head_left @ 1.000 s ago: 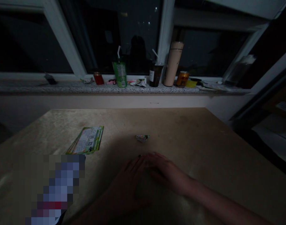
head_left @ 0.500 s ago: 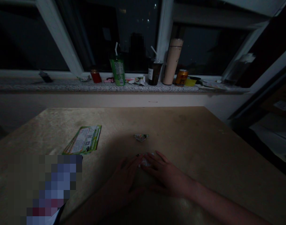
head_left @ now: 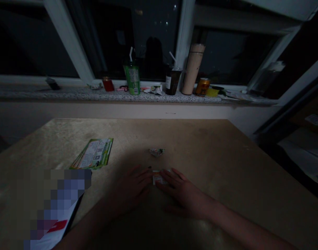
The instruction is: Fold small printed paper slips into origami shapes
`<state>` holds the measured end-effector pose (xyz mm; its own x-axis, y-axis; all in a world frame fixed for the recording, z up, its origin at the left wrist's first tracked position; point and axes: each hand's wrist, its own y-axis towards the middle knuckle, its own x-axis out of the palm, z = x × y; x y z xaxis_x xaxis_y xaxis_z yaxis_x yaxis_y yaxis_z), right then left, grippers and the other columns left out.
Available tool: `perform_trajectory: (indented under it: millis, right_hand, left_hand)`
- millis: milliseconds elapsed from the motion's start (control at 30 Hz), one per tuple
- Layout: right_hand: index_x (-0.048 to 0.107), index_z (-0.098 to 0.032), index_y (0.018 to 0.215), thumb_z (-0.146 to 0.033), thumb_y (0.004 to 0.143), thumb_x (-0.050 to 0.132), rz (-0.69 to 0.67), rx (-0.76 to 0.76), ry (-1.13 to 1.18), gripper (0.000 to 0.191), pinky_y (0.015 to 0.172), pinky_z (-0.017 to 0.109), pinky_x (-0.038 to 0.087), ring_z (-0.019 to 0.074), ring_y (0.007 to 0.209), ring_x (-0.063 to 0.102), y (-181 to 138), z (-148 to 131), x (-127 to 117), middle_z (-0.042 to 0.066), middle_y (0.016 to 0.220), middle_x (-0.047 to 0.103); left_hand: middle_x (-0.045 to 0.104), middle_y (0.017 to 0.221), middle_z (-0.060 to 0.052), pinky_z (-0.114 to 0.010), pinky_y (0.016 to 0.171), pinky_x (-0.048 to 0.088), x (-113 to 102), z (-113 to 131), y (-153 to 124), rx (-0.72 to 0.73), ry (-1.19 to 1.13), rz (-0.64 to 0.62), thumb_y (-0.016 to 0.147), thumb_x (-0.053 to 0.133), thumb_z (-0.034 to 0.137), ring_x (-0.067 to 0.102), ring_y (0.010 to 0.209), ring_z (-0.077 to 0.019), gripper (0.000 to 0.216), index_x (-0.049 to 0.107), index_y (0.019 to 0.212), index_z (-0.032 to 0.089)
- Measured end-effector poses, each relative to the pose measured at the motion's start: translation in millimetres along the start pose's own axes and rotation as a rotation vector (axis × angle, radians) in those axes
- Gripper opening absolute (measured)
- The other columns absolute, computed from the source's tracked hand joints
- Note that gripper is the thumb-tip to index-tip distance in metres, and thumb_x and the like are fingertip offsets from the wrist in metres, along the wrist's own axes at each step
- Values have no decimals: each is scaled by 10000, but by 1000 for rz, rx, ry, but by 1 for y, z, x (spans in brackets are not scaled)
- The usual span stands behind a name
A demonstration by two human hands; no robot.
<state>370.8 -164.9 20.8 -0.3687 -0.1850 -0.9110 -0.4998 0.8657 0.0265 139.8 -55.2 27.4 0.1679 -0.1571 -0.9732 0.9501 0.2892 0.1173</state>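
Observation:
The room is dim. Both my hands lie flat on the wooden table, fingers stretched forward. My left hand and my right hand meet at a small pale piece of paper, their fingertips pressing on it from either side. A little beyond it lies a small folded paper shape with green and white print. A stack of green printed leaflets lies on the table to the left.
A stone windowsill runs behind the table, with a green cup with a straw, a dark cup, a tall beige flask, a red can and an orange can. A blurred-out object lies at the bottom left.
My hands have drawn slightly apart, the left one moving left, so the small pale paper between the fingertips now shows. The view shifted a little.

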Motion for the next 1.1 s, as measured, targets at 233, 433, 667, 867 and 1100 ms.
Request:
perform_trajectory:
  millis: [233,433,667,867,1100]
  right_hand:
    - [291,-251,1452,-552,872,500,9,-9,-9,686,1151,471,76,262,1408,171,0,1,0,97,1530,227]
    - [293,-256,1451,-543,882,491,1,-13,0,668,1149,473,80,261,1408,173,0,2,-1,92,1526,242]
    - [328,-247,1438,-564,884,475,8,-11,-22,655,1145,463,98,263,1404,185,2,1,-1,106,1520,253]
    - [311,-258,1444,-564,881,479,7,-8,-33,662,1144,468,97,270,1400,195,1,0,-1,111,1521,247]
    - [354,-248,1426,-572,875,482,-3,-4,-36,652,1140,477,112,282,1398,197,1,1,0,107,1531,219]
  left_hand:
    - [518,1358,-14,-427,1087,255,-9,-5,-6,111,58,-4,963,409,159,425,1267,-204,390,474,1330,274]
    - [509,1367,-39,-447,1064,285,-11,-4,-7,138,68,-71,941,422,124,408,1281,-229,437,442,1361,243]
    - [518,1361,-12,-433,1047,308,-16,-7,-5,127,-49,-68,943,502,234,433,1259,-240,419,455,1356,287]
    - [489,1388,-1,-494,1077,231,-13,-12,-7,85,-99,-76,961,486,254,411,1278,-232,431,409,1378,332]
    - [502,1375,-16,-465,1078,244,-16,-9,-7,137,-9,-92,944,505,271,429,1259,-248,443,422,1378,293]
